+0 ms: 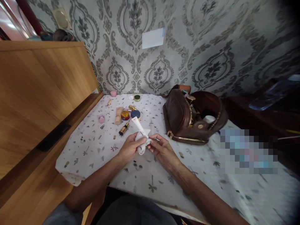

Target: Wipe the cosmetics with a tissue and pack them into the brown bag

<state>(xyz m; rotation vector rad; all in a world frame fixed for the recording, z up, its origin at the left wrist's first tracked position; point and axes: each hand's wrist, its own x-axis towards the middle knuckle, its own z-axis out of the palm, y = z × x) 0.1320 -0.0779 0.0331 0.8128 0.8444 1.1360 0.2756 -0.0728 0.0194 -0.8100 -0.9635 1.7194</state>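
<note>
A white squeeze tube (139,125) slants up and to the left between my hands, its flat end uppermost. My left hand (129,147) is closed on a crumpled white cloth (141,150), thumb on top, with the tube lying against it. From the other side, the fingers of my right hand (164,152) pinch together at the tube's lower end, where the cloth bunches up. That lower end is partly hidden by cloth and fingers. Just beyond are a small dark dropper bottle (123,128), a blue-lidded jar (135,115), a red jar with a gold lid (125,115) and a beige tube (118,115).
An open brown handbag (179,117) stands on the patterned tablecloth (89,147) to the right. Farther back are a green-lidded jar (137,98) and a pink container (113,93). A pink round item (101,119) lies left. Wooden furniture (47,93) borders the left side.
</note>
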